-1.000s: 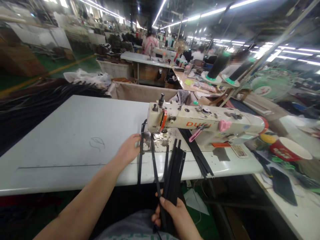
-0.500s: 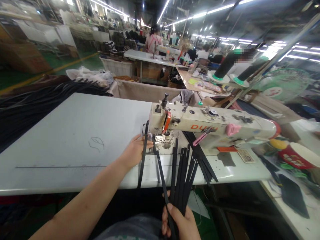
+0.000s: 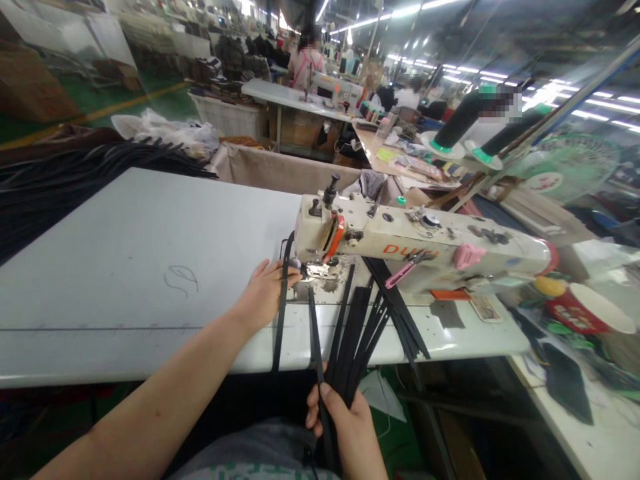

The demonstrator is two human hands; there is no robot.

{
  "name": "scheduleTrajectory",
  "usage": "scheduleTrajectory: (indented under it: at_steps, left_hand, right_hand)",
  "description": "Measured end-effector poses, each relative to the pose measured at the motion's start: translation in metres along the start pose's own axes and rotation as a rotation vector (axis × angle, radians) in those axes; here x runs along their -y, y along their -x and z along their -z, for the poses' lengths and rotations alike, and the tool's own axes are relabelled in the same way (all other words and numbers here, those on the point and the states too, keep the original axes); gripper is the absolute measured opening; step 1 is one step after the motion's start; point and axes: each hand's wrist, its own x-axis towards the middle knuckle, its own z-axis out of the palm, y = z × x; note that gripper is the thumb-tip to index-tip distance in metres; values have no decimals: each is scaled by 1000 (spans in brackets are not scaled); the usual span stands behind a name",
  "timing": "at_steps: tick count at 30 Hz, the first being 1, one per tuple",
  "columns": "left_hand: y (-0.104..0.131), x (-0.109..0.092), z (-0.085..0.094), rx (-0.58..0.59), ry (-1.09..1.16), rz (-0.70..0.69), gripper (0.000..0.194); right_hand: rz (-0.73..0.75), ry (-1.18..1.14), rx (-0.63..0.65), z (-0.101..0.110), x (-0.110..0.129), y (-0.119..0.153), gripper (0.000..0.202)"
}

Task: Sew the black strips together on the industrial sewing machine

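A white sewing machine (image 3: 380, 233) with orange lettering stands on the pale table (image 3: 125, 267). Beside its needle plate (image 3: 320, 271) is my left hand (image 3: 267, 290), fingers together on a black strip (image 3: 283, 300) that runs down over the table's front edge. My right hand (image 3: 345, 413) is closed around a fanned bundle of black strips (image 3: 353, 333) at the front edge. One strip (image 3: 315, 327) stands apart from that bundle, held between thumb and fingers. More black strips (image 3: 400, 313) lie under the machine arm.
A heap of long black strips (image 3: 75, 180) lies left of the table. Thread cones (image 3: 457, 123) and a fan (image 3: 575, 167) stand at the right, with a red and white tub (image 3: 590, 310) below. A person in pink (image 3: 305, 63) is farther back.
My right hand has shifted left and slightly up with its bundle, and the single strip's tip has moved nearer the needle plate. The whole view has shifted slightly.
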Motion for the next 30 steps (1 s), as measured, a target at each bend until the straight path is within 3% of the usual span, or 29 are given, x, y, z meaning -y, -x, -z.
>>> scheduleTrajectory:
  at_steps: [20,30]
  left_hand:
    - [-6,7,-6,3,2,65,38]
    - [-52,25,3,-5,43,207,27]
  right_hand:
    - [-8,15,-40,-5,-2,-8,54]
    - [24,-3,2,-8,-1,-13,49]
